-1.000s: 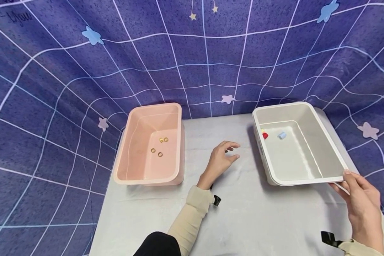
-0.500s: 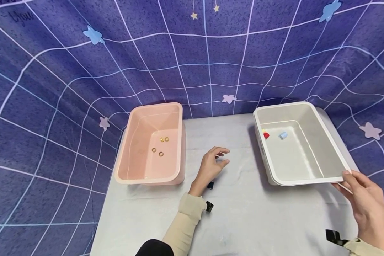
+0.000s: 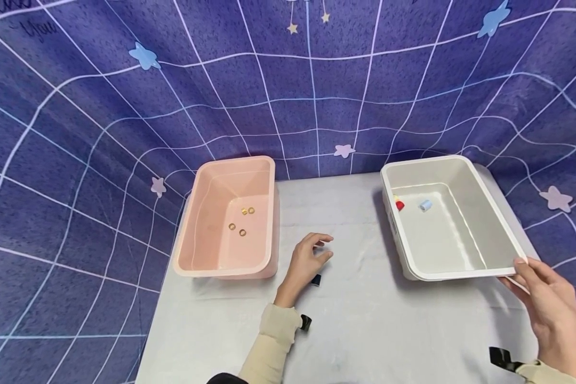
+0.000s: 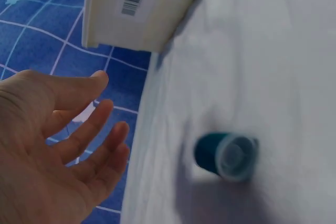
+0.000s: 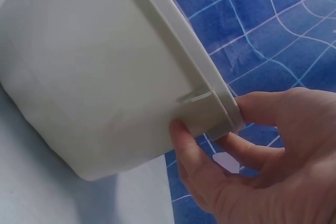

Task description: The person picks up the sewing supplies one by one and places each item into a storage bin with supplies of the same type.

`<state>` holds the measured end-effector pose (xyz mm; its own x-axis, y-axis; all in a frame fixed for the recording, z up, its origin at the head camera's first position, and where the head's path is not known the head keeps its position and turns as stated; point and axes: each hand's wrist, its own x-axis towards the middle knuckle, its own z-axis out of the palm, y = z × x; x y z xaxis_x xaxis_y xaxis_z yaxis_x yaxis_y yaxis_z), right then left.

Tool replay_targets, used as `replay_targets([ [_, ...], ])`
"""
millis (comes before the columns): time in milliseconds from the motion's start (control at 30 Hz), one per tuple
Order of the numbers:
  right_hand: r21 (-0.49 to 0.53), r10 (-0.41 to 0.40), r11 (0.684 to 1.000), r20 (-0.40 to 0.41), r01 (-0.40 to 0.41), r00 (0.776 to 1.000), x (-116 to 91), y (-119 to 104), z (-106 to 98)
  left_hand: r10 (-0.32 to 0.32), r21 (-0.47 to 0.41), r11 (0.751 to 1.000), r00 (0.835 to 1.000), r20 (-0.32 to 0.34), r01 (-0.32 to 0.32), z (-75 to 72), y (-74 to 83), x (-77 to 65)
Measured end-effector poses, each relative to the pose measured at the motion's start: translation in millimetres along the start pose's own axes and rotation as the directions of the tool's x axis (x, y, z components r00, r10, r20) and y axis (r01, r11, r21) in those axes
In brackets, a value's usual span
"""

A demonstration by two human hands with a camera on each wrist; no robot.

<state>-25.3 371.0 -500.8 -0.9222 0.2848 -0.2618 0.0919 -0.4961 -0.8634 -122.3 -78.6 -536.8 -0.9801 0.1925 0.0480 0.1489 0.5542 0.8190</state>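
My left hand (image 3: pixel 307 261) hovers over the table between two bins, fingers loosely bent and holding nothing. Near its wrist lies a small dark cylinder (image 3: pixel 316 280). The left wrist view shows this cylinder (image 4: pixel 226 156) as dark teal with a pale round end, apart from the fingers. My right hand (image 3: pixel 552 304) grips the near right corner of a whitish grey bin (image 3: pixel 448 274), thumb on the rim and fingers beneath. Inside that bin are a light blue cylinder (image 3: pixel 425 206) and a red piece (image 3: pixel 400 205), partly hidden by the left wall beside something yellow.
A pink bin (image 3: pixel 271 213) stands on the left, with several small gold rings (image 3: pixel 242 232) on its floor. White cloth covers the table (image 3: pixel 355 330). A blue gridded curtain (image 3: pixel 288 80) hangs behind and at both sides.
My left hand has moved left and back toward me, leaving the dark cylinder in fuller view. My right hand keeps its grip on the bin corner; the bin looks the same.
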Motion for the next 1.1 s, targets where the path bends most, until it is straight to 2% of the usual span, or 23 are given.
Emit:
replay_targets([
  [133, 0.016, -0.02, 1.0, 0.013, 0.02, 1.0, 1, 2, 0, -0.031, 0.012, 0.999, 1.0, -0.007, 0.031, -1.4, -7.2, -11.2],
  [333, -0.014, -0.024, 1.0, -0.02, 0.023, 1.0, -1, 4, 1, -0.068, 0.049, 0.996, 0.997, -0.025, 0.069, -4.0, -20.2, -26.0],
  [667, -0.008, -0.034, 0.999, -0.027, 0.034, 0.999, -3, 6, 0, -0.065, 0.118, 0.99, 0.995, -0.076, 0.073, -0.1, -33.5, -51.6],
  [767, -0.004, -0.041, 0.999, -0.03, 0.041, 0.999, -3, 7, 0, -0.066, 0.13, 0.988, 0.994, -0.092, 0.078, 3.1, -35.8, -55.7],
  [1100, 0.036, -0.056, 0.998, -0.028, 0.057, 0.998, -2, 8, 2, -0.09, 0.148, 0.984, 0.992, -0.086, 0.102, 6.5, -35.9, -58.9],
])
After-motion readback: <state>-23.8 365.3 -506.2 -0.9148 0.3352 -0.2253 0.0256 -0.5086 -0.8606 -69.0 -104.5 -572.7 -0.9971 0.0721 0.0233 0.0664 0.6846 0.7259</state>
